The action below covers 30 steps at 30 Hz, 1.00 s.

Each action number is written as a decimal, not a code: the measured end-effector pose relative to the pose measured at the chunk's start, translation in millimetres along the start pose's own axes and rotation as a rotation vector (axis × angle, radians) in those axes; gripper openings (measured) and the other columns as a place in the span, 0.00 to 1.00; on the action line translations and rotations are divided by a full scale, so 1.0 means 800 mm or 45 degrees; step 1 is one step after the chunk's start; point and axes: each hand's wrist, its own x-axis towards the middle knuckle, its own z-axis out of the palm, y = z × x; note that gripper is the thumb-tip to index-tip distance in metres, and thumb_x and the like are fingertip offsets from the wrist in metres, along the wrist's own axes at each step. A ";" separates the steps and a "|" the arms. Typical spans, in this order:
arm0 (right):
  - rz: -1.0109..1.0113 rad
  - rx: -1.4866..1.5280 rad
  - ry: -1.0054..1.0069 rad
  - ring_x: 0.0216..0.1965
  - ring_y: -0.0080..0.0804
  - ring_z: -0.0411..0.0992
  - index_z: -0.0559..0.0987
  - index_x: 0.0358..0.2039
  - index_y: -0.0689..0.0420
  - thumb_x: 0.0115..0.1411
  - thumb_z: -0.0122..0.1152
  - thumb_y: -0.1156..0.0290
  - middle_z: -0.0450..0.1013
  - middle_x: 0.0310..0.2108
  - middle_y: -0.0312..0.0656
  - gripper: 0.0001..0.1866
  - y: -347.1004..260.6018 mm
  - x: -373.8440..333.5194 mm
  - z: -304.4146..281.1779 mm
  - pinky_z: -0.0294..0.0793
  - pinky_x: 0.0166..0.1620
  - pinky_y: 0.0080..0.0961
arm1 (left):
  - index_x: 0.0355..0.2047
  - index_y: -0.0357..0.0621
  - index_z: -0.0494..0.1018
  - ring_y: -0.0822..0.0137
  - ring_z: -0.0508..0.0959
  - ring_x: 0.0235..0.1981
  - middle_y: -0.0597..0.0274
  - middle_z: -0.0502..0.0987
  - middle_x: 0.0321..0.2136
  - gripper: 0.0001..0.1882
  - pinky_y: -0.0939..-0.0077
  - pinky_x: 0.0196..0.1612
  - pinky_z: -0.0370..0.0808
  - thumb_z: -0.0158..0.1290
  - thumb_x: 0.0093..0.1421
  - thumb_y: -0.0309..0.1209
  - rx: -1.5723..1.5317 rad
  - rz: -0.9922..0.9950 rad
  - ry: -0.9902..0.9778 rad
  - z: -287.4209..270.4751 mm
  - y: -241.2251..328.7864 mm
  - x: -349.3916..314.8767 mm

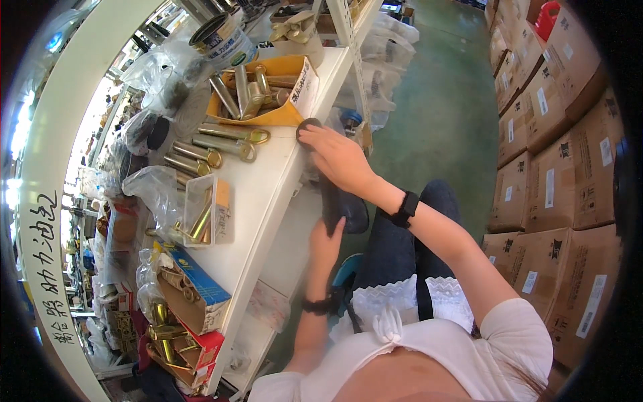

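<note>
A long dark tube-like object [330,201] slants beside the white shelf's front edge; its exact kind is not clear. My right hand [341,157] is closed over its upper part, close to a dark rounded end [309,126] at the shelf edge. Lower down, my left hand [326,242] grips the same object, thumb along its side. Part of it is hidden behind my right hand. On the shelf nearby lie metal pins with ringed ends [234,136], next to a yellow box [295,110] that holds several metal cylinders.
The white shelf [268,174] also bears a clear plastic bin [221,208], an open blue-and-white carton [201,288] and a tub [224,43]. An upright shelf post [351,60] rises beyond my hands. Stacked brown cartons [529,174] line the right side of the green floor [435,87].
</note>
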 end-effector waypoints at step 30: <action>0.205 0.292 -0.085 0.44 0.44 0.66 0.71 0.39 0.60 0.56 0.47 0.69 0.69 0.41 0.47 0.12 -0.007 -0.001 0.011 0.67 0.45 0.34 | 0.43 0.34 0.63 0.61 0.69 0.39 0.54 0.70 0.38 0.16 0.72 0.46 0.64 0.46 0.58 0.30 -0.034 0.087 0.794 -0.039 0.021 -0.011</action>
